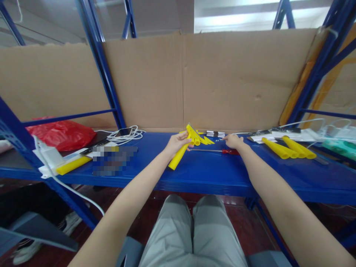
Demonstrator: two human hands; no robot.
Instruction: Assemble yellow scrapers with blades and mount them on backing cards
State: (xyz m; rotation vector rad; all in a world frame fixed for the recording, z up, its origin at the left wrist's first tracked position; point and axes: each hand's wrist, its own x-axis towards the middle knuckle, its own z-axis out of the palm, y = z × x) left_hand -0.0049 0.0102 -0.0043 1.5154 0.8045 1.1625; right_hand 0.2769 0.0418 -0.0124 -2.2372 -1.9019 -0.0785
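My left hand (178,142) is closed around a yellow tool (179,157). It has a long round handle pointing down toward me and a flat, wedge-like head at the upper end. Beyond it lie more yellow tubular handles (197,141) and several flat yellow pieces (207,140), partly hidden by the held tool. My right hand (233,141) rests low over the blue shelf, its index finger stretched toward small pale bits (219,140) too tiny to name. Just in front of that hand is a screwdriver (229,151) with a red handle, its shaft pointing left.
Several yellow cone-shaped handles (279,149) lie at the right beside white-and-black packs. Small packs (215,134) stand at the cardboard wall (222,81). A red bag (62,133), coiled white cable (126,134) and another yellow handle (73,164) are at the left. Blue posts (107,74) frame the shelf.
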